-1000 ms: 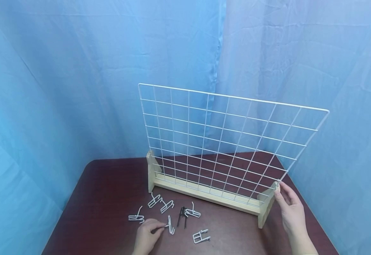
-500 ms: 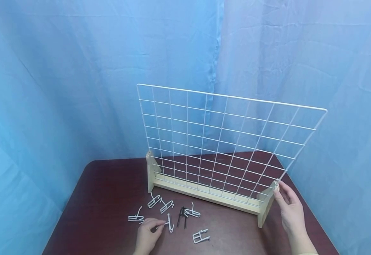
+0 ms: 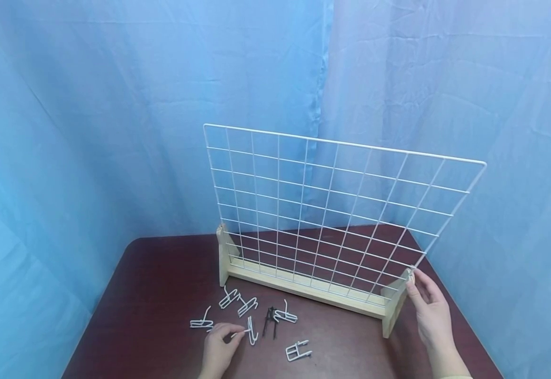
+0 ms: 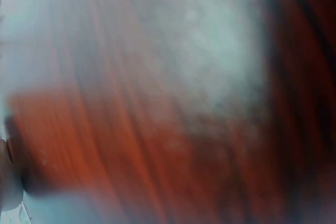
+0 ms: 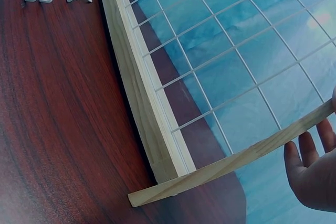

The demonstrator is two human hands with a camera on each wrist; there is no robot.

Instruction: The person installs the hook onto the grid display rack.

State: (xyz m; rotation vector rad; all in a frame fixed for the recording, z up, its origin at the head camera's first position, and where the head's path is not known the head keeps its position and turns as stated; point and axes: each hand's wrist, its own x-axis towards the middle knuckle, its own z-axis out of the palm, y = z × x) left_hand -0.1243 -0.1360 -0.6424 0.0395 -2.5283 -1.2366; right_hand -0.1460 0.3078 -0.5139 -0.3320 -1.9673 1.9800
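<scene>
A white wire grid panel (image 3: 323, 228) stands upright in a pale wooden stand (image 3: 303, 290). My right hand (image 3: 433, 318) grips the top of the stand's right end piece (image 3: 395, 308), thumb in front; the right wrist view shows its fingers behind this wooden strip (image 5: 231, 165). Low in the head view, my left hand (image 3: 219, 350) pinches a small white wire hook (image 3: 250, 332) between thumb and fingertips, held just over the table. In the left wrist view only blurred table surface (image 4: 105, 145) fills most of the picture, so the hook cannot be made out there.
More white wire hooks lie on the dark red table (image 3: 161, 295): one on the left (image 3: 201, 323), a pair near the stand's left foot (image 3: 229, 298), others to the right (image 3: 286, 316). A black piece with two legs (image 3: 272, 314) lies among them. Blue curtains (image 3: 114, 131) hang behind.
The hook in my left fingers has turned slightly, back and forth, while the hand stays nearly in place. My right hand and the grid stand have not visibly moved.
</scene>
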